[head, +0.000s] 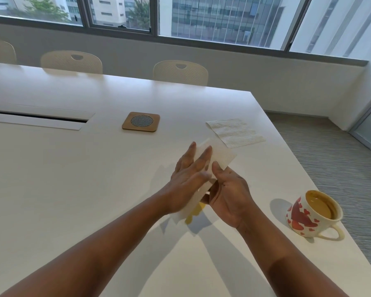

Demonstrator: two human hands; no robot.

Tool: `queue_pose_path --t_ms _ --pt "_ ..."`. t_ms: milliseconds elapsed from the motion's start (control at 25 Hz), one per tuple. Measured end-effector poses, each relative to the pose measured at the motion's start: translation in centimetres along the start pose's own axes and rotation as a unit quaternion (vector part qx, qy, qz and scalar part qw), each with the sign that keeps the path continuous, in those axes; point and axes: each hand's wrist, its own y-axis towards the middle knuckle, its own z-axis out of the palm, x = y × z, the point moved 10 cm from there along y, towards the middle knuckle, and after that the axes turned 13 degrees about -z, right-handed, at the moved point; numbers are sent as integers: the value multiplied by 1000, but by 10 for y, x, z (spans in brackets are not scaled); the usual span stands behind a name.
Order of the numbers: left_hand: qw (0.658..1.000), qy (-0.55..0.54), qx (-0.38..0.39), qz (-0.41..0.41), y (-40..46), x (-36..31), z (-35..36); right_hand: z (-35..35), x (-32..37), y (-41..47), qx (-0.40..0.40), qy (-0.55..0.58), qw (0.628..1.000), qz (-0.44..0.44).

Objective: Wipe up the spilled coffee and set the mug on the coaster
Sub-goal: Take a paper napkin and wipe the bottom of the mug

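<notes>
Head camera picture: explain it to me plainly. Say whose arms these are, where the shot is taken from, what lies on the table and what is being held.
No machine here: a person wears a wide-angle camera on the head, looking forward and down at their own bare arms. The left hand lies flat with straight fingers on a white paper towel, while the right hand pinches its edge. A yellowish coffee spill shows under the towel. On the white table also lie a second paper towel, a square wooden coaster, and a heart-patterned mug holding coffee near the right edge. Chairs and windows stand behind.
</notes>
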Motion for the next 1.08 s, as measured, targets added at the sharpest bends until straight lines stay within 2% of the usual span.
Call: queue_pose_path --t_ms 80,200,280,440,800,960,1080 --pt "992 -123 -17 -6 3 0 -15 -10 4 3 -20 -18 1000 0" --pt "957 -286 -46 -4 6 6 -32 -22 12 7 -41 -35 999 -3" --pt "940 -338 -49 -13 10 14 -38 -31 18 11 -59 -33 998 -12" --pt "934 -357 -27 -16 15 23 -41 -42 20 15 -70 -34 997 -10" --pt "914 -385 125 -10 18 18 -28 -48 7 10 -54 -52 997 35" --pt "924 -377 60 0 18 21 -30 -54 13 14 -78 -29 996 8" --pt "934 -353 50 -39 15 35 -17 -62 18 19 -105 -32 994 -12"
